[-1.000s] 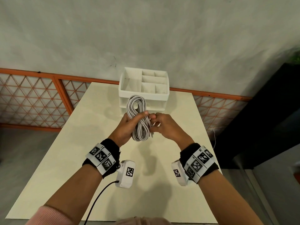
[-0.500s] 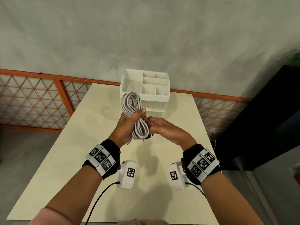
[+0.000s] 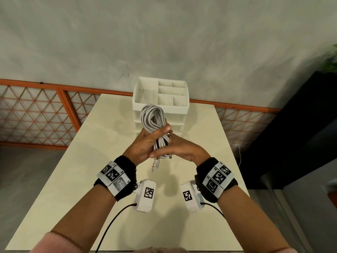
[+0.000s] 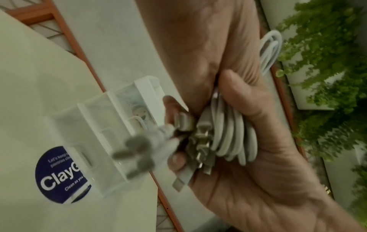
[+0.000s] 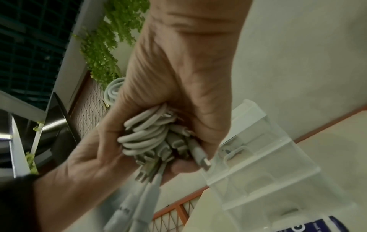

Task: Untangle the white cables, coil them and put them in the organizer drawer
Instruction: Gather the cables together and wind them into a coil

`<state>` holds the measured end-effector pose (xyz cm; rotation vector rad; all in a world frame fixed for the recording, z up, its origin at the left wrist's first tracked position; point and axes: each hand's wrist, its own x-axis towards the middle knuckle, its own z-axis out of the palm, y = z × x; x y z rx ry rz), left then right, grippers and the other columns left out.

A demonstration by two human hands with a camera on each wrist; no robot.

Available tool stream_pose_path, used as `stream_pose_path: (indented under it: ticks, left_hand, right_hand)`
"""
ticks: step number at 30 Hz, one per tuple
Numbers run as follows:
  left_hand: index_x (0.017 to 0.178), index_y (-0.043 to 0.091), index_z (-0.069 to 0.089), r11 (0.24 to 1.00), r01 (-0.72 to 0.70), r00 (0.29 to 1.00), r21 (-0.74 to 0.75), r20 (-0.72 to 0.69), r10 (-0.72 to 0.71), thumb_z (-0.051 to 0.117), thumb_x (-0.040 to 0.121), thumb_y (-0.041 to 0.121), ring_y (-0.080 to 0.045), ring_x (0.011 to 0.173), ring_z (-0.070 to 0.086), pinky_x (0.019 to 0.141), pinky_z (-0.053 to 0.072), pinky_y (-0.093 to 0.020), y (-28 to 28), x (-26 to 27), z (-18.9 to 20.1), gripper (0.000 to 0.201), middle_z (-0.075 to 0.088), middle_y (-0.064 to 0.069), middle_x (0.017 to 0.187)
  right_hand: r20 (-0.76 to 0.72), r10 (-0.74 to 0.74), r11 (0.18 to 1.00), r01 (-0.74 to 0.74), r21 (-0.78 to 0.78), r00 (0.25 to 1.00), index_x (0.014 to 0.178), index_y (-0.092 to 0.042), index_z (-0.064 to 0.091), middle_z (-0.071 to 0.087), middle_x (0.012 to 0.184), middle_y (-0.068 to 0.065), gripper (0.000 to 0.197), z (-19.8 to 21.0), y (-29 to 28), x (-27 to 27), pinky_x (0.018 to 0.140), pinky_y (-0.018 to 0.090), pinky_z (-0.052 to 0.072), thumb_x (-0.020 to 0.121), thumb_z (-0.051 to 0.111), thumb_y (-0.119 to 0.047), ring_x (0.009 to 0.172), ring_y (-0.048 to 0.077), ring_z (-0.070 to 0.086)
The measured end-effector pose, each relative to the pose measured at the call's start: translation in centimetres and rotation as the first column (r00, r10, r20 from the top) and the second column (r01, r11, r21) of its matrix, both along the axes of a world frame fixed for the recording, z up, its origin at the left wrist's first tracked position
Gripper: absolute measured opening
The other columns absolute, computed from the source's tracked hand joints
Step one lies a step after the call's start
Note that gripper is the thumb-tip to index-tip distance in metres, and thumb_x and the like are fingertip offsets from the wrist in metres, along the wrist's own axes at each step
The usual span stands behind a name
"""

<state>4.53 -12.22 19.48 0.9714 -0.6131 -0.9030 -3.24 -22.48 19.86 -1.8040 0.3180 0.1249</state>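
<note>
A bundle of coiled white cables [image 3: 152, 117] is held upright above the cream table [image 3: 102, 161], just in front of the white organizer [image 3: 160, 96]. My left hand [image 3: 155, 136] grips the coil round its middle, thumb across the front. My right hand [image 3: 165, 149] wraps the lower loops from the right, its fingers curled round the cable ends [image 5: 158, 150]. A few plug ends [image 3: 155, 165] hang below the hands. The left wrist view shows the loops [image 4: 230, 133] in my palm. The organizer's clear drawers [image 5: 264, 169] are closed.
An orange lattice fence [image 3: 36, 117] runs behind the table. A dark cabinet [image 3: 291, 128] stands at the right. A round blue sticker [image 4: 59, 174] lies on the table beside the organizer. Green plants [image 4: 327, 78] hang on the wall.
The coil has risen and shifted slightly right, in front of the organizer. My right hand has slid from the coil's side to wrap the lower loops, and plug ends now dangle below.
</note>
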Motion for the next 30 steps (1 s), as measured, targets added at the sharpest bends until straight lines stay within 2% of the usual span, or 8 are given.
stream_pose_path:
  ticks: [5, 9, 14, 16, 20, 24, 27, 30]
  left_hand:
    - [0.089, 0.013, 0.06, 0.995, 0.085, 0.994, -0.044, -0.069, -0.088, 0.063, 0.081, 0.004, -0.014, 0.082, 0.066, 0.072, 0.055, -0.025, -0.2, 0.7, -0.2, 0.012, 0.062, -0.005, 0.082]
    - [0.1, 0.013, 0.06, 0.999, 0.049, 0.999, -0.024, -0.018, -0.049, 0.067, 0.074, 0.001, -0.019, 0.088, 0.067, 0.074, 0.055, -0.027, -0.2, 1.0, -0.4, 0.03, 0.064, -0.004, 0.081]
    - [0.118, 0.028, 0.057, 0.989, -0.025, 0.995, -0.142, -0.099, 0.01, 0.09, 0.053, 0.028, -0.021, 0.077, 0.067, 0.076, 0.057, -0.031, -0.2, 1.5, -0.8, 0.072, 0.07, -0.007, 0.093]
    - [0.113, 0.025, 0.061, 0.985, -0.072, 0.986, -0.158, -0.159, 0.047, 0.088, 0.056, 0.035, -0.018, 0.072, 0.067, 0.076, 0.056, -0.033, -0.4, 1.6, -0.9, 0.064, 0.072, -0.005, 0.092]
    - [0.08, 0.016, 0.059, 0.973, -0.206, 0.934, -0.107, -0.319, 0.163, 0.064, 0.084, 0.034, -0.01, 0.053, 0.053, 0.066, 0.05, -0.025, -1.3, 1.6, -0.5, 0.019, 0.055, 0.005, 0.056]
    - [0.066, 0.017, 0.048, 0.947, -0.321, 0.86, 0.004, -0.418, 0.293, 0.062, 0.083, 0.038, -0.007, 0.04, 0.038, 0.046, 0.042, -0.019, -2.0, 1.3, -0.8, 0.031, 0.039, 0.008, 0.044]
    - [0.065, 0.018, 0.048, 0.941, -0.332, 0.848, 0.064, -0.417, 0.328, 0.063, 0.083, 0.041, -0.007, 0.04, 0.039, 0.048, 0.043, -0.02, -1.9, 1.3, -1.4, 0.033, 0.038, 0.009, 0.045]
    - [0.073, 0.016, 0.056, 0.965, -0.25, 0.89, 0.074, -0.375, 0.26, 0.064, 0.086, 0.035, -0.01, 0.054, 0.055, 0.064, 0.051, -0.025, -1.7, 1.6, -2.0, 0.024, 0.054, 0.004, 0.054]
  right_hand:
    - [0.026, -0.02, 0.999, 0.021, -0.038, 0.999, 0.099, -0.013, 0.063, 0.068, 0.081, 0.007, 0.034, 0.0, 0.2, 0.0, 0.074, 0.03, 0.056, 0.072, 0.068, 0.008, 0.083, 0.016, 0.067]
    - [0.015, -0.088, 0.996, 0.088, 0.002, 0.996, 0.092, 0.005, 0.063, 0.064, 0.071, 0.012, 0.025, -1.4, 0.2, 0.3, 0.07, 0.038, 0.054, 0.068, 0.066, 0.008, 0.073, 0.025, 0.065]
    - [0.032, -0.172, 0.97, 0.175, -0.171, 0.984, 0.076, -0.012, 0.057, 0.053, 0.063, 0.004, 0.016, -2.3, 0.7, 1.0, 0.053, 0.028, 0.047, 0.067, 0.069, -0.005, 0.057, 0.017, 0.055]
    - [0.069, -0.226, 0.937, 0.236, -0.256, 0.972, 0.065, -0.018, 0.053, 0.051, 0.059, -0.001, 0.016, -2.8, 0.8, 1.5, 0.052, 0.029, 0.042, 0.06, 0.067, -0.013, 0.052, 0.014, 0.051]
    - [0.134, -0.265, 0.894, 0.296, -0.336, 0.955, 0.072, -0.017, 0.057, 0.063, 0.068, 0.007, 0.019, -3.8, 1.1, 2.3, 0.057, 0.038, 0.051, 0.056, 0.065, -0.024, 0.062, 0.023, 0.062]
    - [0.156, -0.231, 0.848, 0.277, -0.451, 0.96, 0.081, -0.014, 0.06, 0.067, 0.075, 0.006, 0.019, -4.5, 1.2, 2.3, 0.063, 0.039, 0.056, 0.066, 0.069, -0.021, 0.07, 0.022, 0.066]
    - [0.139, -0.185, 0.846, 0.23, -0.481, 0.973, 0.084, -0.012, 0.06, 0.066, 0.076, 0.006, 0.016, -4.5, 1.0, 1.8, 0.063, 0.035, 0.052, 0.07, 0.067, -0.017, 0.07, 0.022, 0.064]
    - [0.048, -0.166, 0.878, 0.17, -0.448, 0.985, 0.08, -0.008, 0.057, 0.059, 0.072, 0.007, 0.018, -4.1, 0.5, 1.6, 0.058, 0.034, 0.047, 0.066, 0.065, -0.015, 0.065, 0.023, 0.058]
